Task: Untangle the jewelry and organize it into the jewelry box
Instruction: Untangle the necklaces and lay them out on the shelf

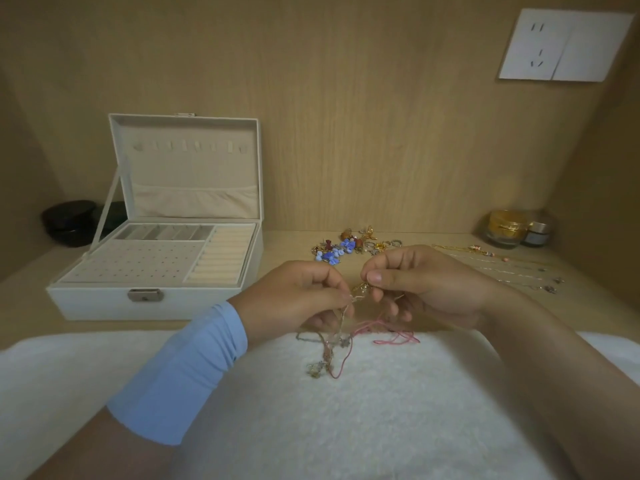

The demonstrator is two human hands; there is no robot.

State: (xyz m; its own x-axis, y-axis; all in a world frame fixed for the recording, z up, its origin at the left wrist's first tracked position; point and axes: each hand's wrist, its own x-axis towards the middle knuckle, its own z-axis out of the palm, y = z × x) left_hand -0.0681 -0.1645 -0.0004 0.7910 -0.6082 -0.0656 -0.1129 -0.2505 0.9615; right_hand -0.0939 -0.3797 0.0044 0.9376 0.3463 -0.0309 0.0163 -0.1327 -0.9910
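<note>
A tangle of thin chains and pink cord (341, 342) hangs between my hands above a white fluffy towel (311, 410), its lower end with small charms lying on the towel. My left hand (298, 299) pinches the chains at its fingertips. My right hand (419, 282) pinches a small gold piece at the top of the tangle. The white jewelry box (156, 299) stands open at the left, lid upright, with its stud panel, ring rolls and small compartments showing. A heap of blue, red and gold earrings and rings (353, 245) lies behind my hands.
Several thin necklaces (509, 268) lie stretched out on the wooden shelf at the right. A gold-lidded glass jar (507, 228) and a small dark jar stand in the back right corner. A black round case (71, 221) sits behind the box. A wall socket (561, 46) is upper right.
</note>
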